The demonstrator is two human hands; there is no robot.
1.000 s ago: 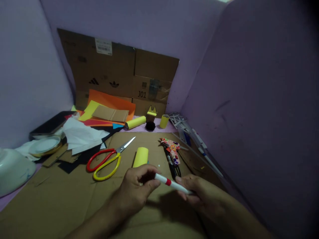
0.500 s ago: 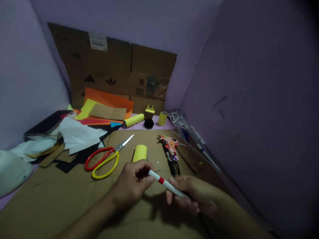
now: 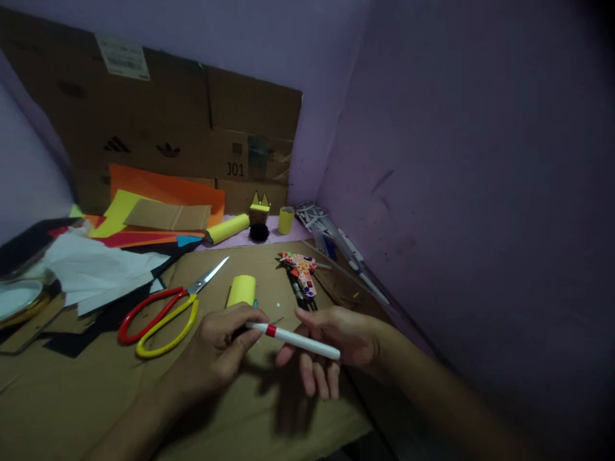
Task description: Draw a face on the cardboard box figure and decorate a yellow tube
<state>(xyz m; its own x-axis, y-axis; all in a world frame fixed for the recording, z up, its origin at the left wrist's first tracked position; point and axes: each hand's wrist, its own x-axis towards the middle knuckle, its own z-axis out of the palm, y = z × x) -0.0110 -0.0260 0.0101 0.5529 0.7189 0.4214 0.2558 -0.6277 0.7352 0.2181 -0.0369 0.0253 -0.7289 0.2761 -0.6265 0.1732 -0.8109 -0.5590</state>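
A slim white marker pen [image 3: 307, 343] with a red band lies almost level in front of me. My left hand [image 3: 218, 346] pinches its left end between thumb and fingers. Under and behind the pen's right part is my right hand [image 3: 343, 339], palm turned up and fingers spread; whether it touches the barrel I cannot tell. Just beyond my left hand stands a short yellow paper roll [image 3: 241, 291], its lower part hidden. Scissors [image 3: 180, 310] with one red and one yellow handle lie open to the left.
Past my right hand lies a colourful patterned glue gun [image 3: 302, 272]. Yellow tubes [image 3: 228, 228], a small eared box [image 3: 259, 211] and a black fuzzy ball [image 3: 259, 232] sit at the back. Paper sheets [image 3: 163, 186] and white tissue [image 3: 100, 262] fill the left. A purple wall borders the right.
My right hand has loosened its hold on the marker pen and spread its fingers. The left hand now pinches the pen's end. The view has swung right, so the scene sits further left.
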